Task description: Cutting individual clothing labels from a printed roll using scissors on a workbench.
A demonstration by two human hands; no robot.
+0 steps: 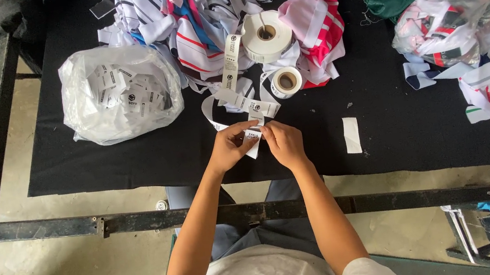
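Two hands met over the near edge of the black table (134,166) — left hand (228,147) and right hand (285,143) both pinched shut on a white label ribbon (252,135), ribbon trailed back to two tape rolls (267,35) — cut label (352,135) laid just right.

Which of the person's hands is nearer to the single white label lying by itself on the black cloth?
Right. The right hand lies just left of the loose white label in the picture; the left hand sits beyond it, farther away.

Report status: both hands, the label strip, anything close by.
Left hand and right hand both pinch label strip. Strip runs from large roll. Cut label lies right, apart.
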